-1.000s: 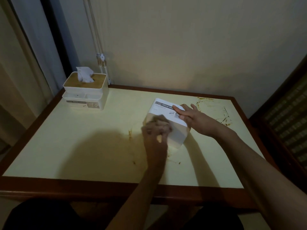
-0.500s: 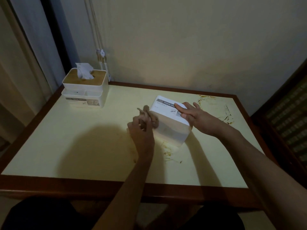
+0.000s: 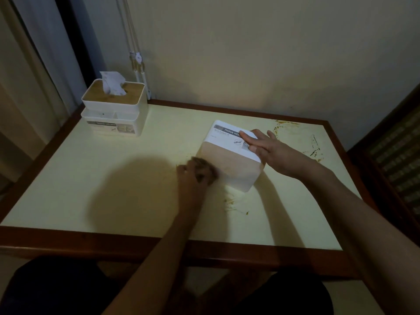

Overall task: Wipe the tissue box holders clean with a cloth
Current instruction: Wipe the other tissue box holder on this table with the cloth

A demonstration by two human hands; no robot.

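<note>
My left hand (image 3: 193, 176) grips a crumpled cloth (image 3: 204, 170) against the tipped tissue box holder (image 3: 229, 162) at mid-table, my right hand (image 3: 270, 150) lies flat-fingered on its labelled side, a second holder (image 3: 114, 112) standing at the far left corner.

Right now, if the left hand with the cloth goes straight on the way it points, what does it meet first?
The left hand points up and right, so it would most likely meet the near side of the tipped tissue box holder, which the right hand steadies. The brown cloth already seems to touch it; blur hides the exact contact.
</note>
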